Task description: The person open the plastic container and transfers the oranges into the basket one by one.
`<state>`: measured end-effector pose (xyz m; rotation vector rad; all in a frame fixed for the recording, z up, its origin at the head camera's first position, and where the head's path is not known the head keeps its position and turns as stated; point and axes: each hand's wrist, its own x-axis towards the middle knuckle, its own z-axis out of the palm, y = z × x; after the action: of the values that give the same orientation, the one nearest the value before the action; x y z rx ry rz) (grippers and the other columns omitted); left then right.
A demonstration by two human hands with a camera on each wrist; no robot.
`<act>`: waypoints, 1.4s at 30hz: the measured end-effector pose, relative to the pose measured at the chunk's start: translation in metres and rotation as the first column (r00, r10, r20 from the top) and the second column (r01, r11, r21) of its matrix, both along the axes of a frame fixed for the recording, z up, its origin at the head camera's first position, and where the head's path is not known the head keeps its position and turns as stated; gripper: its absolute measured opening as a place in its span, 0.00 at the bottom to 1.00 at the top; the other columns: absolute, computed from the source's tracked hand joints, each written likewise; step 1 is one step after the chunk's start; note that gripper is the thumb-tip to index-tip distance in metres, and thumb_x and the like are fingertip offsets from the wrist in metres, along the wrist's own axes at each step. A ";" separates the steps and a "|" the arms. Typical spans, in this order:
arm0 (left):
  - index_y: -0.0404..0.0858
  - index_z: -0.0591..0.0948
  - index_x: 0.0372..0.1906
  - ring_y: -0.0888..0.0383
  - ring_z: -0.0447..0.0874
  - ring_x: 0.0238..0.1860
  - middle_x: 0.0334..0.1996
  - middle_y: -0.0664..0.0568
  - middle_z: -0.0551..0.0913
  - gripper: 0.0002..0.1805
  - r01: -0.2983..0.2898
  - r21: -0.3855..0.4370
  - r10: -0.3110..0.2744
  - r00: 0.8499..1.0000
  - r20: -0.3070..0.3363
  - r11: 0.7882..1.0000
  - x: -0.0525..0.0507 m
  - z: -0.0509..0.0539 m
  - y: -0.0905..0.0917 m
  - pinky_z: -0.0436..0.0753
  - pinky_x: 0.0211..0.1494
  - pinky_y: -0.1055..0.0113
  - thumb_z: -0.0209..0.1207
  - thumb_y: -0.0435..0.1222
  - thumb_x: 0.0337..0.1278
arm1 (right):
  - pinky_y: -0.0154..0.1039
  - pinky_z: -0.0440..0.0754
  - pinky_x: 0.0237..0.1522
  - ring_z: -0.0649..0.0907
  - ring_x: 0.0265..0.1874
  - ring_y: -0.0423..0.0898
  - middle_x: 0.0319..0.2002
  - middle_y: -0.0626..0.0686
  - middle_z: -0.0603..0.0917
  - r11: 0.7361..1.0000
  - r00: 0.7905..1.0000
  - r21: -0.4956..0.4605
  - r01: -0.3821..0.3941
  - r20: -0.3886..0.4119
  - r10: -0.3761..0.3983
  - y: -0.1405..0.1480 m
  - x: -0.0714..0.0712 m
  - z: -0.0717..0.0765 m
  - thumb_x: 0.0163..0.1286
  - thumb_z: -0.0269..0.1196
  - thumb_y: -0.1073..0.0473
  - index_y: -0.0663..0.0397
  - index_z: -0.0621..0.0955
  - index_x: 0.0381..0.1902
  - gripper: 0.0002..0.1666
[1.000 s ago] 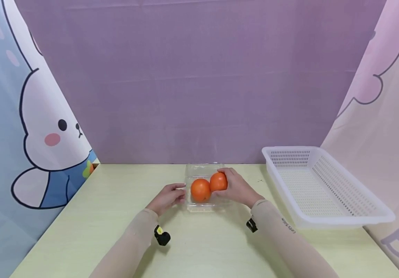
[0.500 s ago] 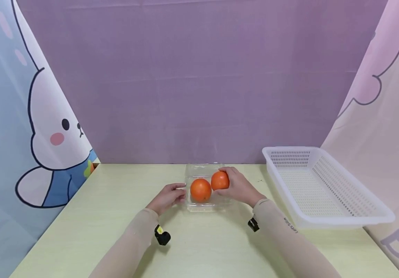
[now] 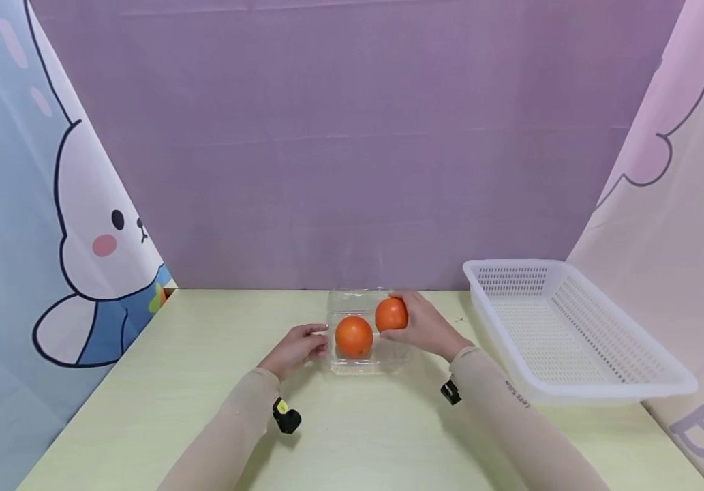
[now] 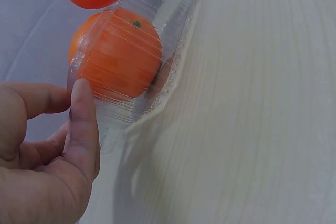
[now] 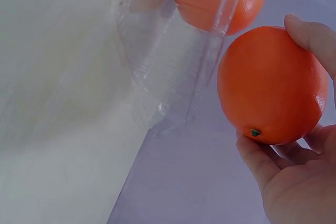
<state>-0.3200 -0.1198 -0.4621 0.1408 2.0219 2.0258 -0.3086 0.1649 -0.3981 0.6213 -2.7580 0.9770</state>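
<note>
A clear plastic clamshell box [image 3: 345, 368] stands open on the table, with one orange [image 3: 354, 337] inside its left part. My left hand [image 3: 295, 349] pinches the box's left rim between thumb and fingers, as the left wrist view [image 4: 52, 156] shows up close. A second orange [image 5: 273, 85] is in my right hand [image 3: 428, 326], gripped between the thumb and the fingers. It is raised at the box's right side, above the rim, apart from the first orange. A small green stem mark shows on its skin.
A white perforated plastic basket [image 3: 572, 390] stands at the table's right side, with nothing seen in it. A purple cloth [image 3: 352, 150] hangs behind the pale wooden table [image 3: 352, 443], and printed cloths flank both sides.
My right hand has moved slightly right and up with its orange, widening the gap from the other orange. My left hand stays at the box rim.
</note>
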 end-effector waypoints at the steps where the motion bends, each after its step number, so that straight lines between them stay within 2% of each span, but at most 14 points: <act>1: 0.22 0.67 0.68 0.56 0.79 0.38 0.44 0.39 0.79 0.24 -0.003 -0.002 0.003 1.000 0.001 1.000 0.000 0.000 0.000 0.83 0.43 0.70 0.52 0.26 0.71 | 0.54 0.80 0.54 0.78 0.53 0.55 0.62 0.58 0.74 1.000 1.000 0.000 -0.002 -0.001 0.002 0.001 0.000 0.001 0.54 0.79 0.51 0.60 0.70 0.68 0.48; 8: 0.22 0.68 0.68 0.57 0.80 0.37 0.45 0.37 0.79 0.24 -0.006 -0.003 0.006 1.000 -0.002 1.000 0.001 0.001 0.001 0.83 0.43 0.70 0.53 0.26 0.71 | 0.52 0.80 0.53 0.79 0.51 0.54 0.59 0.58 0.76 1.000 1.000 0.006 -0.004 -0.027 0.004 0.005 -0.002 0.009 0.54 0.79 0.49 0.61 0.71 0.66 0.47; 21: 0.24 0.68 0.68 0.57 0.79 0.37 0.46 0.35 0.79 0.23 -0.019 0.004 0.019 1.000 0.015 1.000 0.000 0.001 0.001 0.82 0.43 0.70 0.53 0.25 0.71 | 0.53 0.81 0.52 0.78 0.50 0.56 0.57 0.60 0.76 1.000 0.999 0.003 -0.008 -0.054 0.008 0.013 -0.002 0.021 0.54 0.79 0.50 0.62 0.73 0.62 0.43; 28: 0.22 0.68 0.67 0.58 0.79 0.35 0.44 0.37 0.79 0.24 -0.010 0.003 0.010 1.000 0.003 1.000 0.000 0.000 0.001 0.83 0.42 0.70 0.52 0.25 0.70 | 0.53 0.81 0.52 0.78 0.50 0.55 0.57 0.59 0.75 1.000 0.999 0.010 0.007 -0.036 -0.007 0.018 -0.005 0.022 0.54 0.78 0.49 0.61 0.73 0.63 0.44; 37: 0.23 0.69 0.67 0.59 0.79 0.35 0.42 0.40 0.80 0.23 -0.023 -0.016 0.023 1.000 0.000 1.000 -0.002 0.000 0.001 0.83 0.42 0.70 0.53 0.26 0.70 | 0.55 0.81 0.51 0.78 0.51 0.57 0.57 0.62 0.76 0.999 0.998 0.032 0.022 -0.067 -0.020 0.026 -0.006 0.029 0.54 0.78 0.49 0.64 0.71 0.64 0.46; 42: 0.22 0.68 0.67 0.59 0.79 0.35 0.43 0.39 0.80 0.24 -0.001 -0.007 0.001 1.000 -0.005 1.000 -0.001 0.001 0.001 0.83 0.43 0.70 0.53 0.26 0.70 | 0.56 0.81 0.49 0.78 0.50 0.59 0.58 0.63 0.75 0.999 0.998 0.033 0.039 -0.053 -0.037 0.032 -0.007 0.033 0.55 0.78 0.49 0.64 0.71 0.65 0.46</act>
<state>-0.3208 -0.1191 -0.4610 0.1435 2.0322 2.0212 -0.3157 0.1965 -0.3654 0.5886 -2.7358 0.8943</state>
